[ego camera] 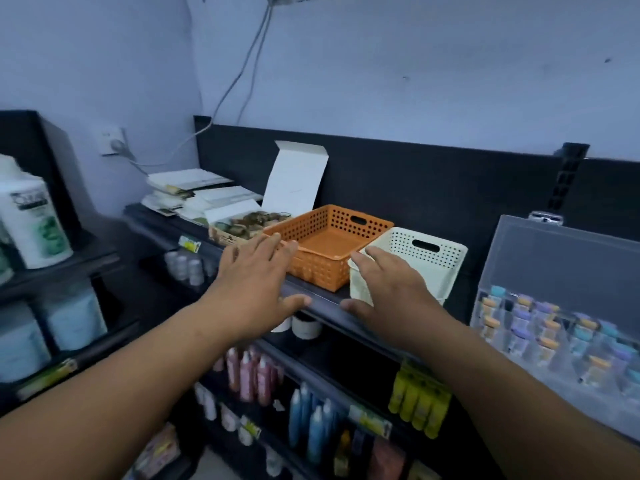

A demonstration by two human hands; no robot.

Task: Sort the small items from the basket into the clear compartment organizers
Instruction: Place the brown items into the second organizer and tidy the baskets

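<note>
Orange perforated basket (325, 244) sits on the black top shelf (329, 306); cream perforated basket (426, 268) stands just beside it at 3 o'clock; clear compartment organizer (561, 258), lid raised, stands at 4 o'clock; left hand (256, 282) and right hand (388, 289) hover at the 2 baskets' near rims, fingers spread, gripping nothing.

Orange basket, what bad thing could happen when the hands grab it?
1. The orange basket stands near the front edge of the shelf; a clumsy pull might tip it off.
2. The white basket seems to touch it, so moving one may drag the other.
</note>
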